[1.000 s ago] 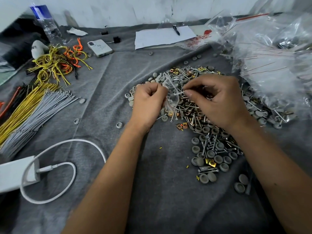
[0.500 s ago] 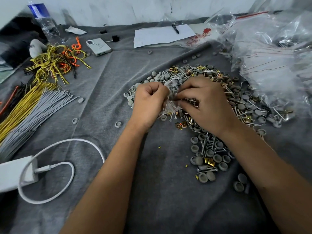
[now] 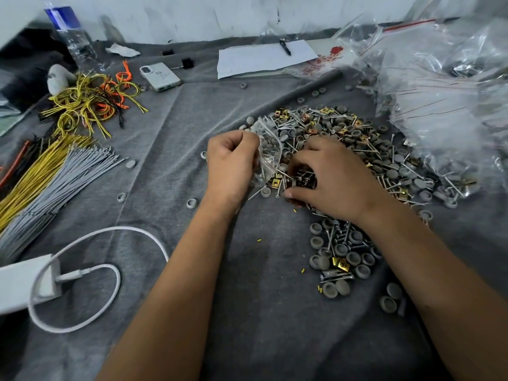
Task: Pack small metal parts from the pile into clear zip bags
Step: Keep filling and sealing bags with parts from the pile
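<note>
A pile of small parts (image 3: 343, 138), made of metal screws, grey caps and brass clips, spreads over the grey cloth (image 3: 247, 312) at centre right. My left hand (image 3: 232, 166) pinches a small clear zip bag (image 3: 268, 149) with a red seal line; some screws lie inside it. My right hand (image 3: 330, 177) is down on the near edge of the pile, just right of the bag, fingers curled around a cluster of screws (image 3: 303, 178). A smaller heap of caps and screws (image 3: 341, 257) lies nearer me, under my right forearm.
Clear zip bags (image 3: 445, 86) are heaped at the right. Yellow and grey cable ties (image 3: 46, 177), tangled wires (image 3: 90, 105), a phone (image 3: 160, 76), a water bottle (image 3: 72, 37), paper with a pen (image 3: 264, 57) and a white charger with its cable (image 3: 82, 273) lie around.
My right hand has dropped from the bag's mouth down onto the pile and closed around screws. My left hand keeps hold of the bag in about the same place.
</note>
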Demonstrator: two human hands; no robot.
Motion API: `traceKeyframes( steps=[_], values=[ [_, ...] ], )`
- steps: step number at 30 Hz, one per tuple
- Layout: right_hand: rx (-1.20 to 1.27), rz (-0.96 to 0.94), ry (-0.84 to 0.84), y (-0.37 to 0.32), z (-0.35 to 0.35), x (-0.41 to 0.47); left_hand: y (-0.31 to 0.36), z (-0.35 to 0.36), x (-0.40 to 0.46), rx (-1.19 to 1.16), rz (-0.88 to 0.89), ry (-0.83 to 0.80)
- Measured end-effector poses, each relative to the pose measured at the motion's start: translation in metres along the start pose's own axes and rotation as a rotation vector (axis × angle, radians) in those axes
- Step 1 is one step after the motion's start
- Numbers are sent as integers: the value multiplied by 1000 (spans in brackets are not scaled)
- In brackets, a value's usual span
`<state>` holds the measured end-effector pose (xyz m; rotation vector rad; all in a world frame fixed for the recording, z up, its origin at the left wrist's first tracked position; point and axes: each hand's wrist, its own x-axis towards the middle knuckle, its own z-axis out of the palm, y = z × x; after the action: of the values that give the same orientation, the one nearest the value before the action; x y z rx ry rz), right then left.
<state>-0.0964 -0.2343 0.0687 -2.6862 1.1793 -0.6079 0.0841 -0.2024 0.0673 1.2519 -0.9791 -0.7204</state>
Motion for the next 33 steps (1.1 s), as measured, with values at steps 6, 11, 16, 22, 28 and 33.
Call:
traceKeyframes(
  steps=[6,11,16,22,28,33],
  values=[
    [-28,-13,-1,-4,2,0,1,0,-1,-14,-11,5],
    [81,-25,134,0,-1,2,0,-1,-2,-3,-14,-3],
    [316,23,505,-7,-8,0,1,2,-3,72,30,-52],
    [476,-126,554,-12,-10,0,2,6,-7,169,112,-128],
    [469,-104,441,-16,-1,-1,2,7,-8,65,39,-176],
    [490,-70,488,-14,-2,-1,2,3,-4,11,8,-92]
  ],
)
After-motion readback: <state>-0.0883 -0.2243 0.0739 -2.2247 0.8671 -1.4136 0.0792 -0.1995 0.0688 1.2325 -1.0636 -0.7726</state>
